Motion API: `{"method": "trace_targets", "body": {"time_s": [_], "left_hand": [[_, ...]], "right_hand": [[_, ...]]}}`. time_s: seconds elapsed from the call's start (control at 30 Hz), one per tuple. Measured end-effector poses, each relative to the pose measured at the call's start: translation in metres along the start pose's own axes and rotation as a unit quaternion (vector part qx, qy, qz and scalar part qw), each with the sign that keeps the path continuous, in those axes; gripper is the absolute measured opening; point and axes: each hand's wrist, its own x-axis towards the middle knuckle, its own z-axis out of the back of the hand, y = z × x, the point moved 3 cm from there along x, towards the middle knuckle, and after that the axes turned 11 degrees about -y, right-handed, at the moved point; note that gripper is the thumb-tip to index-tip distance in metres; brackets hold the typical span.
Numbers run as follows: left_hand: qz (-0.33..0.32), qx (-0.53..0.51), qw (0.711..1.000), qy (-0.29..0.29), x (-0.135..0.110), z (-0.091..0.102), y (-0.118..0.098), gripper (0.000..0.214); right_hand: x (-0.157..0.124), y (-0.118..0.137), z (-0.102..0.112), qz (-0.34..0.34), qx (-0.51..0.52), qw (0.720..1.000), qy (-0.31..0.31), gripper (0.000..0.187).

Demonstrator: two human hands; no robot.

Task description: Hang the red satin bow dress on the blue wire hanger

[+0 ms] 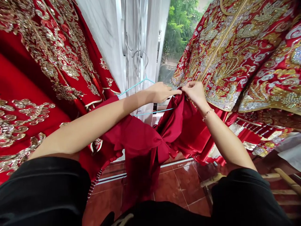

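Observation:
A dark red dress (141, 133) hangs on a light blue hanger (133, 86), whose metal hook sits over a rail piece in front of me. My left hand (161, 92) reaches across to the hanger's right end, its fingers closed at the dress's shoulder edge with the index finger stretched along it. Pinched in my right hand (194, 92) is the same edge of dress fabric, just right of the left fingertips. The dress's other shoulder lies over the hanger's left side, partly behind my left forearm. A bow-like knot gathers the cloth at its middle.
Red embroidered garments (54, 62) hang close on the left, and a gold-embroidered red jacket (218, 47) hangs on the right. Behind are a white curtain (98, 34) and a window (178, 37). A wooden slatted piece (285, 180) stands low right on the red tiled floor (175, 185).

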Motion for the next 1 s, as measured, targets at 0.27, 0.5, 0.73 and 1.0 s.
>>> {"method": "trace_targets", "body": {"time_s": [0.27,0.5,0.73,1.0], "left_hand": [[0.028,0.061,0.998,0.005,-0.026,0.004,-0.031,0.042],[0.084,0.021,0.996,0.008,-0.155,0.041,-0.084,0.034],[0.125,0.007,0.990,0.059,-0.202,0.049,-0.024,0.020],[0.353,-0.086,0.919,-0.155,-0.250,0.078,0.031,0.037]], "right_hand": [[-0.021,0.046,-0.019,0.135,-0.152,0.979,0.018,0.032],[-0.035,0.019,-0.001,0.251,0.001,0.964,0.092,0.011],[-0.042,-0.031,-0.045,0.121,-0.042,0.980,0.153,0.035],[-0.048,-0.021,-0.017,0.163,0.071,0.974,0.138,0.057]]}}
